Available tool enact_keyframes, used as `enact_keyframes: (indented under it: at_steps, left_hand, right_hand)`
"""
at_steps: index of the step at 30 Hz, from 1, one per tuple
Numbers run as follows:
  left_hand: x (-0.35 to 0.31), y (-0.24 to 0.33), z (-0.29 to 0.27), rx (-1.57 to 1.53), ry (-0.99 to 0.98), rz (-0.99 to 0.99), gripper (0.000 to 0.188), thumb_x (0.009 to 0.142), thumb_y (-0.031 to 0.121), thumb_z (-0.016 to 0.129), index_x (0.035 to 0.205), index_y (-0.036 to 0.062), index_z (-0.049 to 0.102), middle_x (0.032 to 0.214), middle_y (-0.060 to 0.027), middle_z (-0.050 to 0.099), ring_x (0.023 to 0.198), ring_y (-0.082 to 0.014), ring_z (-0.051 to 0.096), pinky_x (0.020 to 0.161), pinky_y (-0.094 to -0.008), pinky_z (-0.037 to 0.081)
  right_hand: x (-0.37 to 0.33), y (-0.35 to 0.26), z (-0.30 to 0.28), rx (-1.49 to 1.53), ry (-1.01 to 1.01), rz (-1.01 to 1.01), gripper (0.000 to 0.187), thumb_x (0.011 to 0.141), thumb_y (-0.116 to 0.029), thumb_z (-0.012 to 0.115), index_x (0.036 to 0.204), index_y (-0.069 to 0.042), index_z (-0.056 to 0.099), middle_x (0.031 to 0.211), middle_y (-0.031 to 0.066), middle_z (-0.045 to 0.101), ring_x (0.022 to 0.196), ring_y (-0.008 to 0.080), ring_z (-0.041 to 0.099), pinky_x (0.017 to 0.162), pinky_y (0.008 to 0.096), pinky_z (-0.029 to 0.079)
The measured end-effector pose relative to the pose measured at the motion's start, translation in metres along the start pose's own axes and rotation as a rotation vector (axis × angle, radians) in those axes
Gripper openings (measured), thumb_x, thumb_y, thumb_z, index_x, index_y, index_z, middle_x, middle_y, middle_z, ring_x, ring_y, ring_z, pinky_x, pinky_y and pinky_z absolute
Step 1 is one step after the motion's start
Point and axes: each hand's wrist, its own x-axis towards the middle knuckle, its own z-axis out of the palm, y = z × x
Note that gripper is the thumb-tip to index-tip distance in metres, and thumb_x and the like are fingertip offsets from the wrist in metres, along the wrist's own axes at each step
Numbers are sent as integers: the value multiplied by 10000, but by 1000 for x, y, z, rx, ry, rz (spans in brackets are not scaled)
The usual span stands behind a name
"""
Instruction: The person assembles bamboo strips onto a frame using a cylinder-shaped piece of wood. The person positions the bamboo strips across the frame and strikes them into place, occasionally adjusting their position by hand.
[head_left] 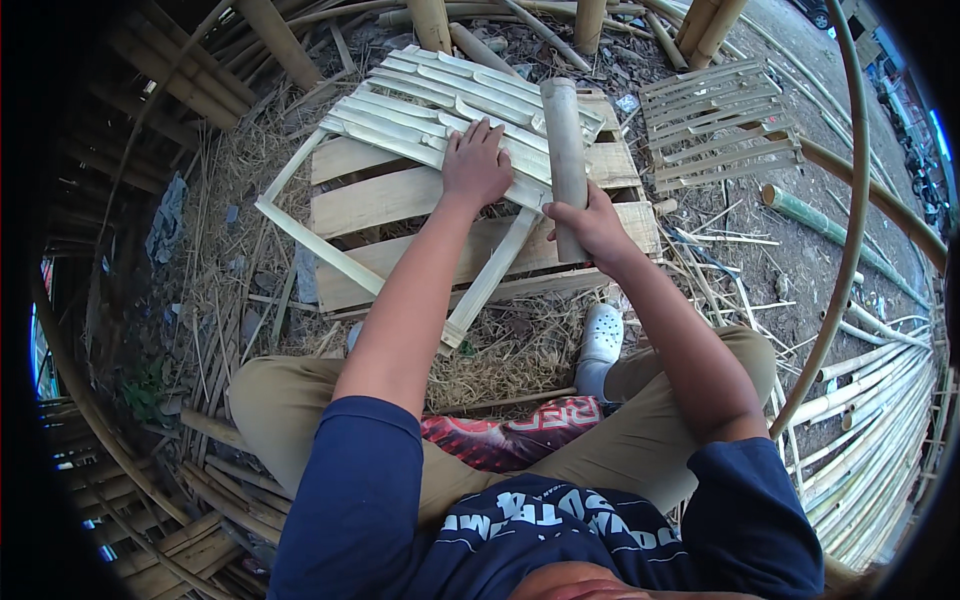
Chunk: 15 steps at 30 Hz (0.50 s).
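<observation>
My right hand (595,228) is wrapped round the lower end of a thick pale bamboo piece (566,150), which stands up over the work. Flat on a slatted frame lies my left hand (478,167), its fingers stretched forward over the strips. The bamboo frame (340,262) has split slats (410,128) laid side by side across its far part, while its near part shows only the two side rails and open space between. Beneath it is a low wooden pallet (380,203) of pale boards. Part of the frame near the bamboo piece is hidden behind it.
A second slatted bamboo frame (720,125) lies on the ground at the far right. Long bamboo poles (880,410) are heaped to the right, near a green bamboo pole (840,235). A curved pole (858,180) arches up beside my right arm. Straw and scraps litter the ground.
</observation>
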Motion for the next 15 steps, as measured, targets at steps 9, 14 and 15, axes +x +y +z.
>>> enact_keyframes:
  at_steps: [9, 14, 15]
  left_hand:
    - [-4, -2, 7, -24, 124, 33, 555, 960, 293, 503, 1492, 132, 514, 1592, -123, 435, 1494, -256, 372, 1259, -475, 201]
    - [-2, -2, 13, 54, 112, 43, 572, 987, 306, 468, 1533, 136, 463, 1622, -126, 391, 1517, -275, 328, 1267, -471, 181]
    - [-1, -2, 14, 87, 106, 40, 578, 999, 315, 453, 1550, 139, 442, 1636, -126, 369, 1528, -283, 307, 1270, -469, 172]
  right_hand:
    - [-20, -29, -22, -484, 85, 38, 536, 791, -122, 751, 1241, 61, 525, 980, 183, 674, 781, 221, 709, 629, 361, 583]
    - [-66, -24, -39, -1004, 119, -116, 519, 755, -166, 764, 1191, 19, 554, 940, 263, 704, 846, 416, 719, 754, 500, 567]
    - [-73, -22, -40, -1045, 118, -62, 507, 749, -175, 763, 1178, -2, 556, 933, 266, 707, 861, 462, 699, 794, 536, 546]
